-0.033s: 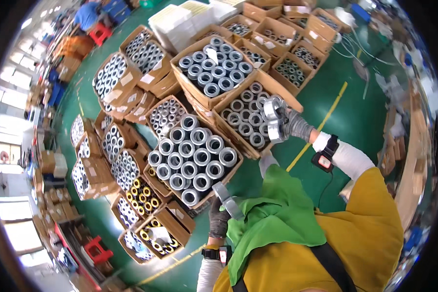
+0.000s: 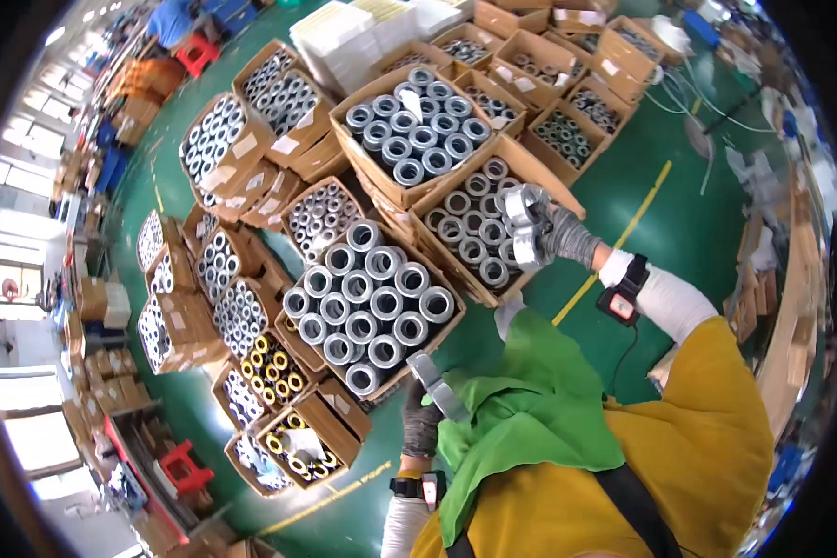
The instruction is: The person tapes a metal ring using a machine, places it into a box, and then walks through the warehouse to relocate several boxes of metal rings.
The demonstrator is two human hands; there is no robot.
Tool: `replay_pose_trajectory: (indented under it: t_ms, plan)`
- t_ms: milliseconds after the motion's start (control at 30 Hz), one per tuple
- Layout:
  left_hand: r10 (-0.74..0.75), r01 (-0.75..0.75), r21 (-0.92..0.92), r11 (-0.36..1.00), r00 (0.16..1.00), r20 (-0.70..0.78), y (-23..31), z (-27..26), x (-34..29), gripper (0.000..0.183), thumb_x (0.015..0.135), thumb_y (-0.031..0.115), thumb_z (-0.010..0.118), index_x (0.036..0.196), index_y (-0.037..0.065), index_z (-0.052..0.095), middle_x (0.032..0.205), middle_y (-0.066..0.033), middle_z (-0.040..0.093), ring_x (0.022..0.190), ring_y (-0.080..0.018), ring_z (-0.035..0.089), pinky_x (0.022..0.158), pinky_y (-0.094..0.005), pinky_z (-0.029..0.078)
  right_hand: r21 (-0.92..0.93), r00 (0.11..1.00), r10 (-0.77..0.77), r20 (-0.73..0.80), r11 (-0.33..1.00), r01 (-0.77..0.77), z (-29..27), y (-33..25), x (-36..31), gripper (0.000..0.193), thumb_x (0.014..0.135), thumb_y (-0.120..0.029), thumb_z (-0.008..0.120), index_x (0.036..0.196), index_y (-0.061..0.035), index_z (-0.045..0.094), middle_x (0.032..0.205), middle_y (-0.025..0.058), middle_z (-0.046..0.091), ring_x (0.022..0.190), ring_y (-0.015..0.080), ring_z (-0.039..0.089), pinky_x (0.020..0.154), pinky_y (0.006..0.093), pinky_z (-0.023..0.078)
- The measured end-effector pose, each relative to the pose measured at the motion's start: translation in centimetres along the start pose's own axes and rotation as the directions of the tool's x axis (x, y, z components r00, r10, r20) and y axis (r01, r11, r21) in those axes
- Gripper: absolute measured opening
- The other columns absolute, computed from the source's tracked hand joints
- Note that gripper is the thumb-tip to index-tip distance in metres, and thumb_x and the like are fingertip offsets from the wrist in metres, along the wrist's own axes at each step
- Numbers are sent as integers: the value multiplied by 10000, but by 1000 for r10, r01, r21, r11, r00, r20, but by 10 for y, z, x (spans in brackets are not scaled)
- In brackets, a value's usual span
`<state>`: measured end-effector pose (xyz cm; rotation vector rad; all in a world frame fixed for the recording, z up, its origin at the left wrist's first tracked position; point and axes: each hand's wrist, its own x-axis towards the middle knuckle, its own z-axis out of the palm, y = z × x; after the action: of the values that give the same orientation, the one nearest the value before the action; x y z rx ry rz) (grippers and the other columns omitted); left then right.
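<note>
My right hand (image 2: 570, 238), in a grey glove, is closed on a pair of thick metal rings (image 2: 527, 244) above the right side of an open carton (image 2: 536, 168). Inside that carton stand several rings of the same kind. Closer to my body, my gloved left hand (image 2: 421, 423) grips two more metal rings (image 2: 439, 386), side by side against my green neck cloth (image 2: 521, 409). The fingers of that hand are partly hidden. Just beyond it is a carton full of large steel rings (image 2: 385, 298), packed in stacks.
Another ring-filled carton (image 2: 381, 175) stands farther off, on stacked boxes. Smaller cartons with yellow rings (image 2: 272, 366) lie to the left. White foam blocks (image 2: 337, 45) sit at the back. A yellow line (image 2: 614, 244) crosses the green floor on the right, near loose hoses (image 2: 684, 98).
</note>
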<state>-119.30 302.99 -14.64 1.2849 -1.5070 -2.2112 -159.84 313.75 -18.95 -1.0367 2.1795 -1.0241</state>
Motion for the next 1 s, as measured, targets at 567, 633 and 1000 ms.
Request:
replay_pose_trajectory:
  t_ms: [567, 633, 1000]
  plan:
    - [-196, 102, -313, 944, 937, -288, 14, 129, 38, 429, 745, 54, 630, 1138, 26, 460, 1020, -42, 553, 885, -135, 532, 770, -268, 448, -133, 973, 95, -209, 983, -125, 78, 37, 131, 513, 634, -148, 618, 1133, -93, 513, 949, 236, 545, 855, 363, 540, 754, 408, 435]
    - [-181, 116, -213, 970, 931, -319, 0, 118, 35, 436, 743, 72, 640, 1140, 27, 463, 1021, -37, 552, 883, -128, 527, 767, -262, 443, -167, 975, 75, -211, 980, -112, 90, 32, 134, 504, 628, -148, 625, 1120, -98, 529, 1034, 252, 508, 894, 372, 535, 773, 405, 434]
    - [-220, 163, -205, 965, 930, -295, -18, 89, 17, 582, 686, 22, 679, 1198, -1, 403, 1092, -78, 510, 878, -169, 556, 733, -283, 482, -224, 948, -30, -318, 974, -44, 70, 41, 117, 475, 620, -140, 676, 1064, -51, 529, 1069, 161, 540, 937, 250, 546, 838, 336, 431]
